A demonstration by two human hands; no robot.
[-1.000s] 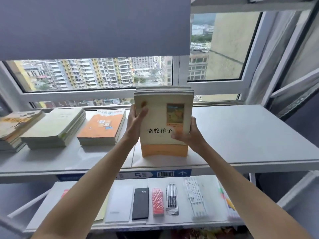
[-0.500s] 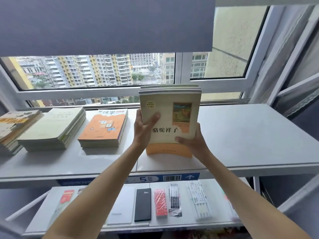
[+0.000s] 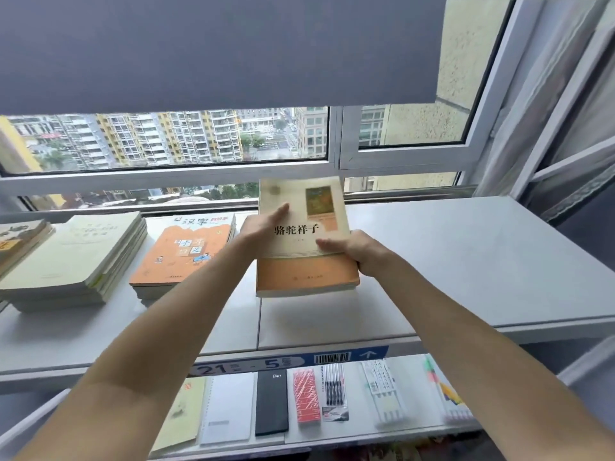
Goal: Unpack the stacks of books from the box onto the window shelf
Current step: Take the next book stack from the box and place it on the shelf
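The stack of books (image 3: 304, 241) sits at the centre of the frame, held between both hands just above the window shelf (image 3: 466, 261). Its near edge shows a strip of shadow underneath, so it looks tilted and not yet fully down. Its long axis runs from the person towards the window, the orange band of the top cover nearest the viewer.

The left hand (image 3: 263, 227) lies along the stack's left side with straight fingers laid flat on the cover, pressing rather than gripping. The right hand (image 3: 352, 251) is at the lower right corner, thumb on top and fingers curled under the edge — it carries the weight. Both are equally close; the move ahead turns on the right fingers trapped between stack and shelf, which probably have to slide out to the right before the stack can settle.

To the left of the stack lie three piles already on the shelf: the orange-covered pile (image 3: 186, 254) just beside it, a pale green pile (image 3: 76, 257) further left, and another pile (image 3: 20, 237) at the left edge. The shelf to the right is bare where visible.

Against half a second ago, the stack has tipped from standing on its lower edge, cover facing the viewer, to nearly flat — and the left hand has flattened from a thumb-over grip.
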